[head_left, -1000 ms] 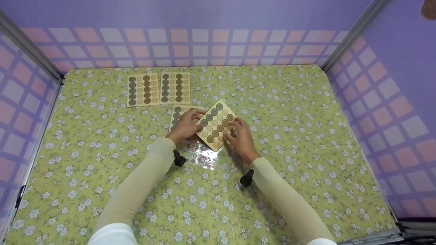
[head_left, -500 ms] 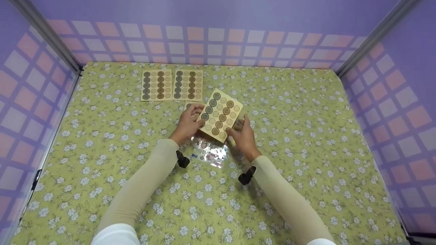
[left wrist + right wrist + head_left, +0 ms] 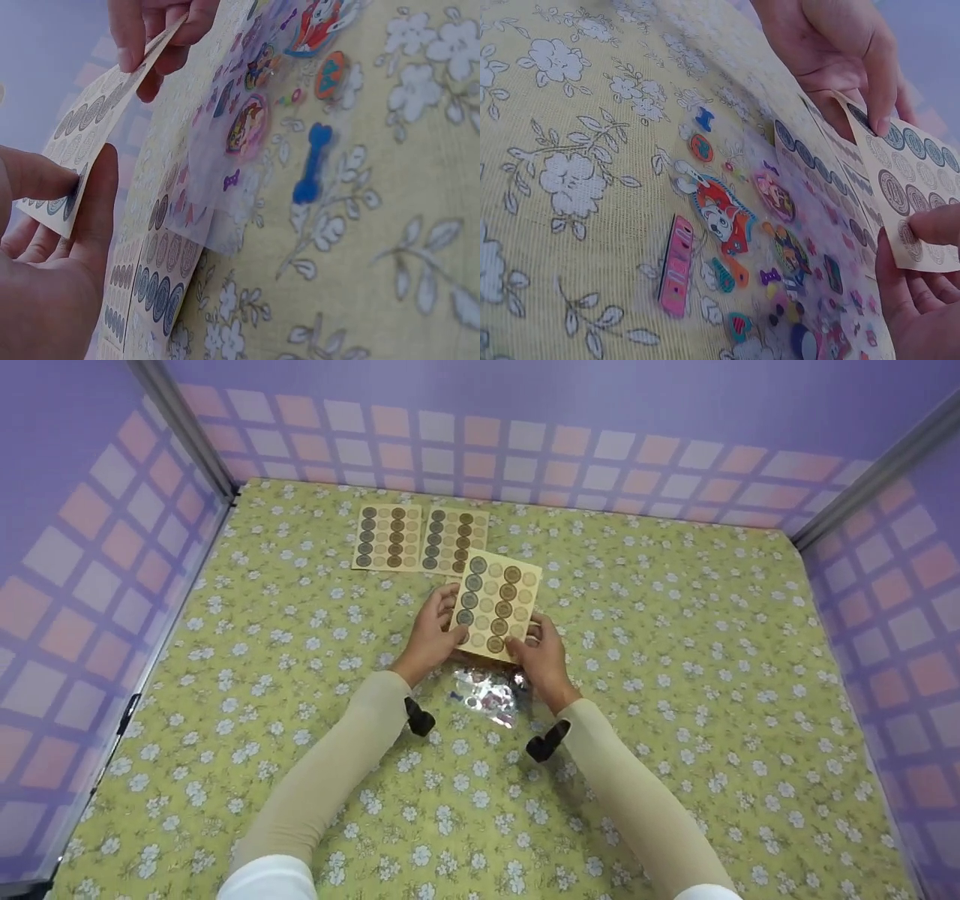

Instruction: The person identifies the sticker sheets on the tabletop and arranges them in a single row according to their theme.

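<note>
Both hands hold up a cream sticker sheet (image 3: 501, 604) with columns of round grey, brown and pale stickers. My left hand (image 3: 429, 636) pinches its lower left corner, thumb on the printed face and fingers behind. At the lower right corner my right hand (image 3: 544, 655) grips it the same way. Below lies a clear sticker sheet (image 3: 486, 697) with colourful cartoon pictures, among them a dog (image 3: 724, 217) and a blue bone (image 3: 313, 163). Another round-sticker sheet (image 3: 169, 262) lies partly under the clear one; the held sheet hides it in the head view.
Two more round-sticker sheets, a left one (image 3: 388, 538) and a right one (image 3: 456, 529), lie side by side farther back. The held sheet overlaps the right one in this view. A flowered cloth (image 3: 697, 660) covers the table, with purple checked walls (image 3: 555, 446) around it.
The held sheet has turned from a strong slant to nearly straight and has risen toward the back sheets. My right hand has shifted from its side edge to its lower right corner.
</note>
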A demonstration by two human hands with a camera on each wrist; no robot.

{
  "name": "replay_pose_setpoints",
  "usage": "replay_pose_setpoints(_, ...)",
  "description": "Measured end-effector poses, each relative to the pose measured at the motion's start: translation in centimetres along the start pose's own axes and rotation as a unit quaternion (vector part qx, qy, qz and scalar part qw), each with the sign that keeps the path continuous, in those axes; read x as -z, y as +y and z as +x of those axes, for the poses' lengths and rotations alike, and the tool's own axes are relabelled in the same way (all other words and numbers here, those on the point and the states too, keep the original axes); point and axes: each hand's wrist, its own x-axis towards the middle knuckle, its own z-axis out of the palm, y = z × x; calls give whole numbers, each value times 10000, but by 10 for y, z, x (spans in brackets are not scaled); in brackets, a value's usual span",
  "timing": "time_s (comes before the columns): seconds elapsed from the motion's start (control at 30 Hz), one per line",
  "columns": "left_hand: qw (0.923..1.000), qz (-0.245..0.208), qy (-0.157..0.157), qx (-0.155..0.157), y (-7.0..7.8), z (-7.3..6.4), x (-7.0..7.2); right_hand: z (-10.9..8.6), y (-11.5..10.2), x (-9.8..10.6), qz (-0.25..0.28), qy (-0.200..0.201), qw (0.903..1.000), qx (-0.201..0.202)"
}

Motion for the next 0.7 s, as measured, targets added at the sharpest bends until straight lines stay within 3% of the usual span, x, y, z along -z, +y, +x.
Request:
replay_pose_setpoints(0.1,10000,21,-80,-23,2,-5,-1,1,1,1,-26,57,9999,101)
replay_pose_setpoints(0.2,10000,39,-71,-42,-6,-4,-2,2,0,1,28,91,9997,214)
replay_pose_setpoints(0.4,9997,79,236,-73,-25,-1,-3,4,-3,-5,323,67,9986,424)
replay_pose_setpoints(0.7,9971,54,744,173,-30,-6,0,3,-3,-15,413,-65,9978,513)
